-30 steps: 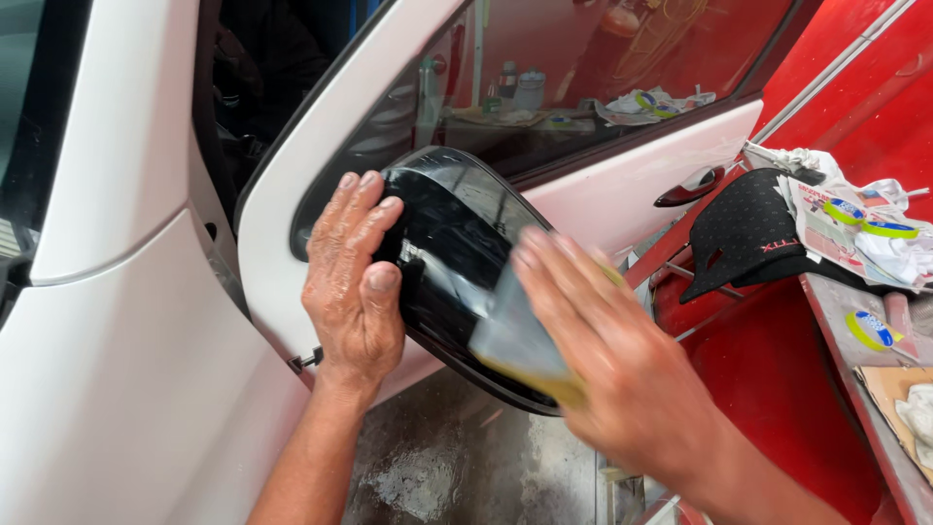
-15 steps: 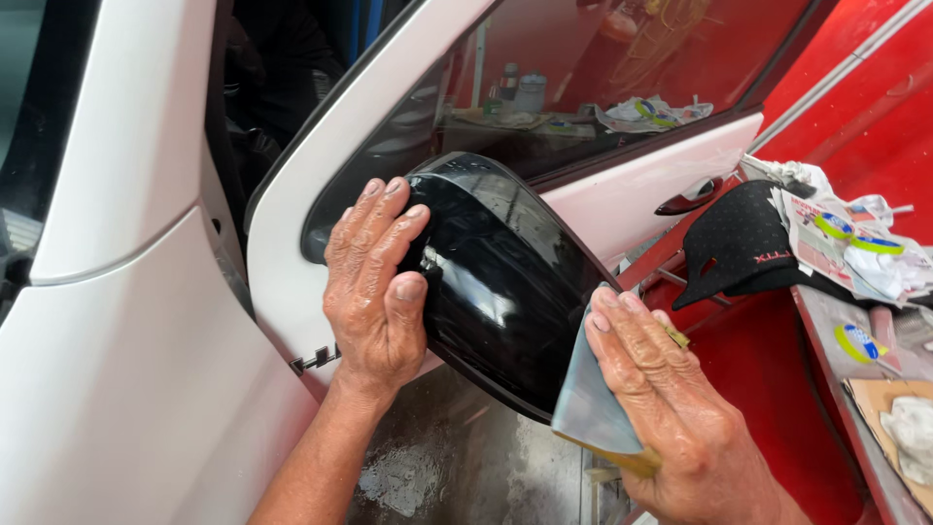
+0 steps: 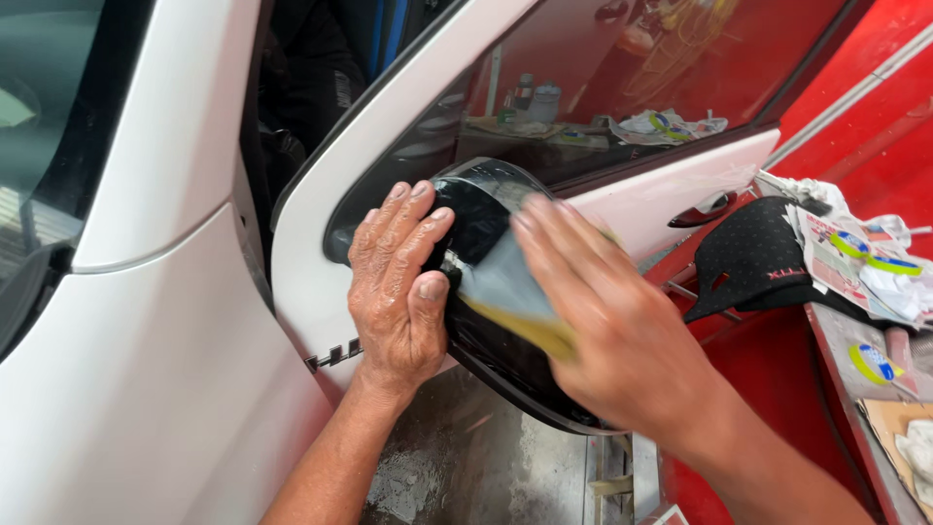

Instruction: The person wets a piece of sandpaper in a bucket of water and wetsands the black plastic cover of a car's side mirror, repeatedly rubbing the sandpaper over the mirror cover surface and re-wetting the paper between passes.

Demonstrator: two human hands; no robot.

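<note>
Black side mirror (image 3: 486, 292) on white car door (image 3: 311, 243), wet. Left hand (image 3: 398, 282) flat, fingers together, bracing it. Right hand (image 3: 607, 331) presses grey-yellow sanding pad (image 3: 505, 292) on shell. Gloss remains; sanding approx midway, by my judgement

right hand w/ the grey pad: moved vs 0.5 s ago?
Yes. The right hand has gone up and left across the glossy black side mirror housing. The thin grey sanding pad now lies mid-housing, close to the left hand, no longer at the lower right edge.
</note>
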